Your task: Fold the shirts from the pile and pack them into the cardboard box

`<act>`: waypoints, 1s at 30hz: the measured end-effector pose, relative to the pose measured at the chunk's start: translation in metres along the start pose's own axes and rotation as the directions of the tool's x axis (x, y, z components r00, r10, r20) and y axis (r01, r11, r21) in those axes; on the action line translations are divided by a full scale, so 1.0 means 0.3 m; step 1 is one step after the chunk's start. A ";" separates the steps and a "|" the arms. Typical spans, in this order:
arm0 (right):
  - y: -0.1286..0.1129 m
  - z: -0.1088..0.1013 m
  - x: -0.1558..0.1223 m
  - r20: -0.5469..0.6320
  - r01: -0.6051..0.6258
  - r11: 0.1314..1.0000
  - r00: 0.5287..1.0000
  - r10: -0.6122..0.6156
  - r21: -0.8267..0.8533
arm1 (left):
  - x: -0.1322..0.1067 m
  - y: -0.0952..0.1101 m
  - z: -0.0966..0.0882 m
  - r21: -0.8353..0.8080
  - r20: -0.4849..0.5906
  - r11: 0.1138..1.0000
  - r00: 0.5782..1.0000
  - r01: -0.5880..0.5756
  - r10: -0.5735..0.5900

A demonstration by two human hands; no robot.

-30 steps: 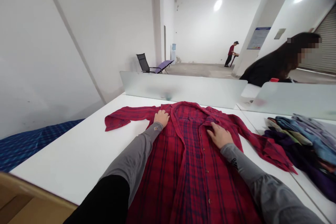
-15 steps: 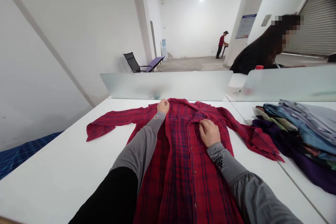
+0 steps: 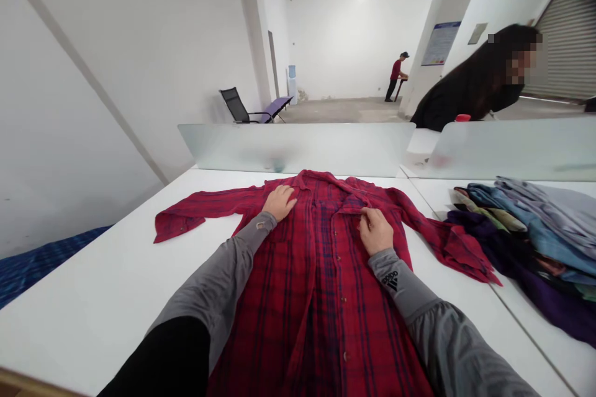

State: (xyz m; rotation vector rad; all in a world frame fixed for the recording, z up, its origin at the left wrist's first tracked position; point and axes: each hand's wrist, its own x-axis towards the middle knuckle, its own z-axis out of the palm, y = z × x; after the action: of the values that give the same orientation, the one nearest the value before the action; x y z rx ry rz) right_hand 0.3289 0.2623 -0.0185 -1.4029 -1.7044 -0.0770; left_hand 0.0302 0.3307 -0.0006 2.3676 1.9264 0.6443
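A red plaid shirt (image 3: pixel 274 279) with dark stripes lies front up on the white table (image 3: pixel 116 291), its collar toward the far edge and both sleeves spread outward. Its front is unbuttoned, with buttons along the right-hand edge. My left hand (image 3: pixel 279 202) rests on the shirt's left chest below the collar, fingers stretched out. At the right side of the collar, my right hand (image 3: pixel 376 231) has its fingers closed on the shirt's collar edge; the fingertips are partly hidden.
Folded clothes (image 3: pixel 535 248) are piled to the right, near the shirt's right sleeve. Frosted partitions (image 3: pixel 298 146) run along the far edge. A person in black (image 3: pixel 460 87) leans beyond them; another person (image 3: pixel 395 77) stands farther back. Blue fabric (image 3: pixel 46 260) lies lower left.
My left hand has let go of the collar edge and moved down and left onto the chest. The left front panel now lies farther over the opening. My right hand has barely moved.
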 end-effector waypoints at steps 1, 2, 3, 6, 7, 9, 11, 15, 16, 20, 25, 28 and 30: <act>0.009 0.004 0.000 0.007 -0.023 1.000 1.000 0.023 0.008 | -0.016 -0.018 0.002 0.013 0.024 1.000 1.000 0.003 -0.003; 0.019 0.007 0.003 0.022 -0.057 0.998 0.998 0.057 0.001 | -0.029 -0.032 0.008 0.025 0.045 1.000 0.999 0.013 -0.014; 0.029 0.008 0.014 0.042 -0.096 0.995 0.994 0.097 -0.021 | -0.037 -0.043 0.014 0.035 0.060 0.999 0.998 0.025 -0.027; 0.058 0.009 0.093 0.083 -0.196 0.966 0.974 0.211 -0.167 | -0.043 -0.055 0.030 0.047 0.081 0.998 0.996 0.042 -0.045; 0.065 0.009 0.133 0.084 -0.215 0.949 0.967 0.239 -0.230 | -0.042 -0.055 0.031 0.051 0.083 0.998 0.996 0.039 -0.043; 0.073 0.015 0.220 0.114 -0.234 0.905 0.950 0.290 -0.355 | -0.039 -0.054 0.031 0.063 0.089 0.998 0.995 0.031 -0.036; 0.076 0.029 0.295 0.216 -0.222 0.861 0.911 0.350 -0.459 | -0.038 -0.055 0.028 0.070 0.092 0.997 0.995 0.028 -0.034; 0.075 0.059 0.385 0.361 -0.176 0.817 0.832 0.421 -0.549 | -0.038 -0.063 0.026 0.051 0.100 0.998 0.994 0.026 -0.031; 0.075 0.063 0.400 0.355 -0.177 0.811 0.832 0.426 -0.558 | -0.038 -0.065 0.026 0.047 0.099 0.999 0.995 0.020 -0.024; 0.075 0.073 0.454 0.339 -0.198 0.796 0.826 0.449 -0.571 | -0.040 -0.070 0.023 0.042 0.089 0.999 0.996 0.005 -0.009; 0.074 0.104 0.471 0.376 -0.297 0.818 0.775 0.508 -0.493 | -0.053 -0.045 -0.004 0.090 -0.002 0.994 0.998 -0.057 0.058; 0.071 0.102 0.492 0.380 -0.400 0.841 0.761 0.526 -0.364 | -0.064 -0.004 -0.012 0.079 -0.053 0.973 0.974 -0.217 0.221; 0.058 0.094 0.529 0.394 -0.459 0.866 0.771 0.500 -0.201 | -0.070 0.025 -0.006 0.025 0.035 0.955 0.955 -0.296 0.295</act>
State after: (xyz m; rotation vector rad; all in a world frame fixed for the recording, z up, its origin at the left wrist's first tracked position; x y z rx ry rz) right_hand 0.3342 0.4036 0.0604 -2.0056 -1.6372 0.4877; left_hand 0.0334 0.3088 -0.0033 2.6948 1.5929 0.5888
